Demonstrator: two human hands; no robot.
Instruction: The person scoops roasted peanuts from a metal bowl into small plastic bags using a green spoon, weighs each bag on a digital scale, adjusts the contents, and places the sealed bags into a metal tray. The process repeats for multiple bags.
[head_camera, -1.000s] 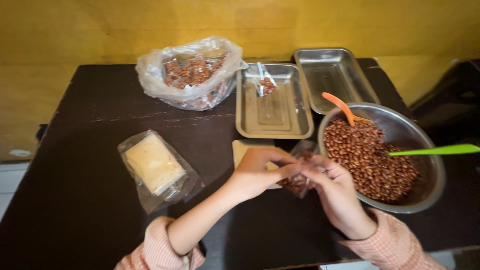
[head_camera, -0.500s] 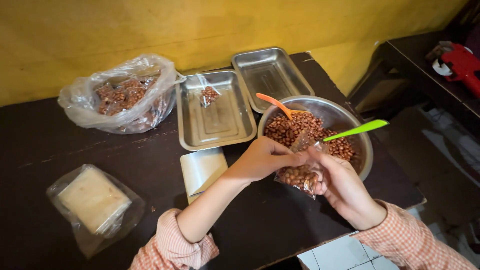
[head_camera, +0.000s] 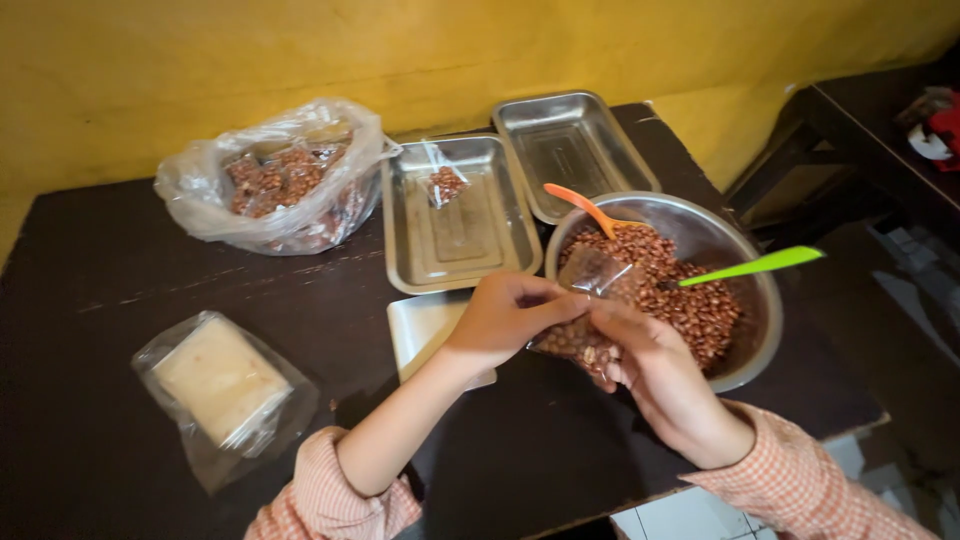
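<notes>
Holding: small clear bag of peanuts (head_camera: 590, 320) is pinched by left hand (head_camera: 505, 320) and right hand (head_camera: 650, 365).
Place: just beside steel bowl (head_camera: 745, 300).

A small clear packet of brown nuts (head_camera: 585, 335) sits pinched between both hands. Another small packet (head_camera: 445, 183) lies in a steel tray (head_camera: 410, 230); a large clear nut-filled bag (head_camera: 275, 180) and a wrapped pale block (head_camera: 222, 385) rest left.

Two bare forearms, orange-and-white checked sleeves, cuffs pushed up
</notes>
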